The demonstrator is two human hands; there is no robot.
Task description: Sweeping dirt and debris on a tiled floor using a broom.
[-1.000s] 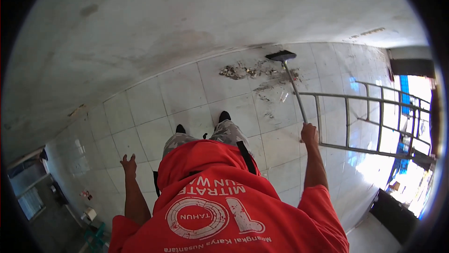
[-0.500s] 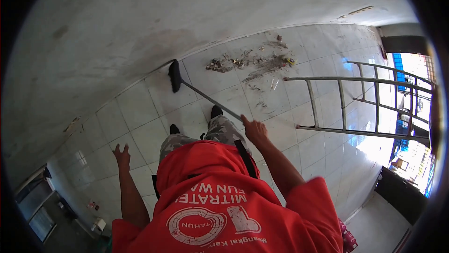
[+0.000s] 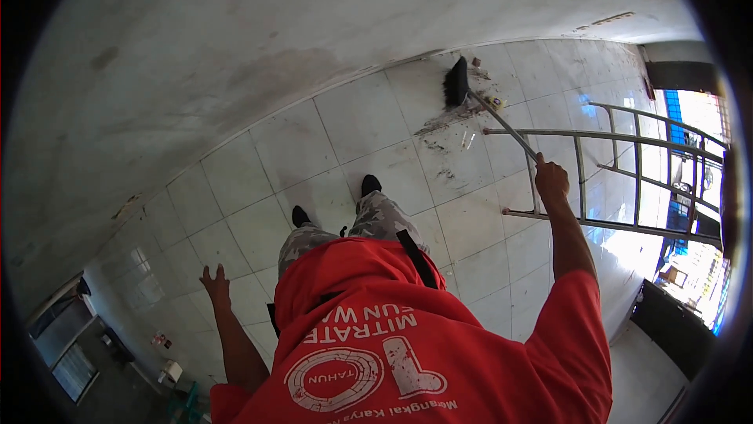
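Observation:
My right hand (image 3: 552, 180) is wrapped round the grey handle of a broom (image 3: 502, 122), arm stretched out to the right. The black bristle head (image 3: 456, 83) rests on the tiled floor close to the wall, at the debris. Beside it lie a small yellow item (image 3: 495, 101), a brown lump (image 3: 477, 62) and dark smears of dirt (image 3: 444, 122). Two thin white sticks (image 3: 468, 141) are on the tiles nearer to me. My left hand (image 3: 215, 283) hangs free at my left side, fingers apart, with nothing in it.
A metal ladder (image 3: 612, 136) extends across the right side, its feet near my right hand and the broom handle. The stained wall (image 3: 274, 71) runs along the far side. Bright light enters through an opening (image 3: 698, 189) at the right. Green furniture (image 3: 184, 402) stands at the lower left.
The broom and my right hand have swung to the right along the wall. The debris pile that lay in the middle is now largely gone from those tiles, partly hidden by the broom head.

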